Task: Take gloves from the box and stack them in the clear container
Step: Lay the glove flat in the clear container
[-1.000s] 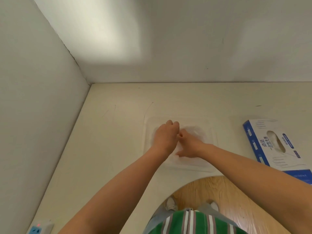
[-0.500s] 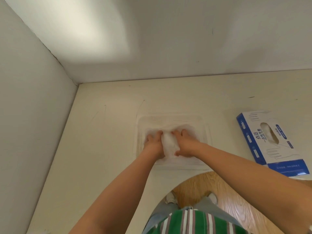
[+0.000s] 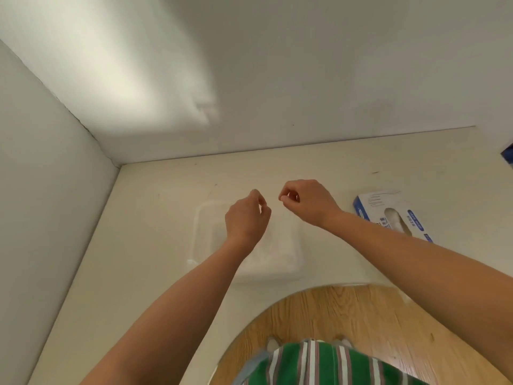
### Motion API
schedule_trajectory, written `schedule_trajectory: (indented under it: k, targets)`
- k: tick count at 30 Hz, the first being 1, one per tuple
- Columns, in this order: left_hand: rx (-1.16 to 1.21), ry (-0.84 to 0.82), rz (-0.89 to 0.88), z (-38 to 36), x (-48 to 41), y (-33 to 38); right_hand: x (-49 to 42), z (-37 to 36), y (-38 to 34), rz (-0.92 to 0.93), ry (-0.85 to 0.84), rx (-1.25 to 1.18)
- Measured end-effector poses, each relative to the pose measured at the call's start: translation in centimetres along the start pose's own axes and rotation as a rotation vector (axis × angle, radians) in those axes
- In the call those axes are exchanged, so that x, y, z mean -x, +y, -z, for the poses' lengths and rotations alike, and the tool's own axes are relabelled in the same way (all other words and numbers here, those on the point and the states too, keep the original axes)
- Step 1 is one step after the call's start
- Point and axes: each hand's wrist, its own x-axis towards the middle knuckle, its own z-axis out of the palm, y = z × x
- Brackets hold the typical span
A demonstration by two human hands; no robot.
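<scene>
The clear container (image 3: 200, 234) sits on the cream table, close to the front cutout. Inside it lies a flat pile of thin clear gloves (image 3: 280, 250), hard to make out. My left hand (image 3: 247, 218) hovers above the container with thumb and fingers curled together; I see nothing in it. My right hand (image 3: 308, 201) hangs above the container's far right corner, fingers curled toward the thumb, nothing visible between them. The blue and white glove box (image 3: 388, 215) lies flat to the right with its oval opening facing up; my right forearm covers its near end.
White walls (image 3: 55, 218) close the table on the left and at the back. The table's curved front cutout shows the wooden floor (image 3: 347, 315) below. A small blue object (image 3: 508, 155) peeks in at the right edge.
Both hands were pressing the gloves down inside the container. They have since let go and risen above it, with the right hand drifting right toward the box.
</scene>
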Motion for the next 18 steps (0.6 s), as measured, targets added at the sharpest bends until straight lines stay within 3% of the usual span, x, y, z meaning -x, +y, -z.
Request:
schedule_trajectory:
  k: [5, 11, 18]
  targets:
    - [0.182, -0.125, -0.084, -3.6, 0.0, 7.7, 3.6, 4.5, 9.0, -0.214, 0.046, 0.054]
    - [0.21, -0.437, -0.106, -11.4, 1.0, 14.8, 9.0, 8.0, 18.7, -0.441, -0.039, 0.148]
    - [0.2, -0.533, -0.049, -16.9, 1.8, 18.8, 9.8, 7.9, 22.4, -0.359, -0.175, 0.131]
